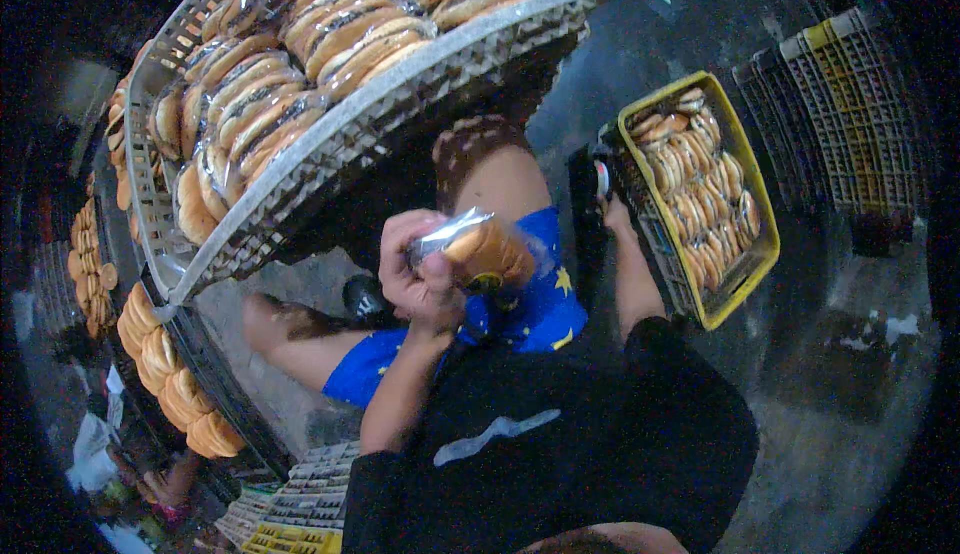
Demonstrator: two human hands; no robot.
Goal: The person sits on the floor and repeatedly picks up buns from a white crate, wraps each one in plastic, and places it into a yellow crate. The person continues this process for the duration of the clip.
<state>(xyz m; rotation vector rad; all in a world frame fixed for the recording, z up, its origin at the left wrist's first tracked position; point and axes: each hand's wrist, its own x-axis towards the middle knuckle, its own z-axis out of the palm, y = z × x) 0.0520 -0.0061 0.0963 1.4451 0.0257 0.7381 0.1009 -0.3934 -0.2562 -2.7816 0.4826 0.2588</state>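
My left hand is raised over my lap, its fingers closed on the clear plastic of a wrapped bun. The bun is golden brown and hangs to the right of the fingers, with a small yellow mark on its wrapper. My right hand is low beside the yellow-rimmed crate, fingers curled by a small dark object with a white and red edge; its kind is unclear. Several rows of filled buns lie in that crate.
A large grey plastic crate of wrapped filled buns stands high ahead and left. Unwrapped buns lie at the left. Stacked crates stand at the far right; more crates are at lower left, near another person.
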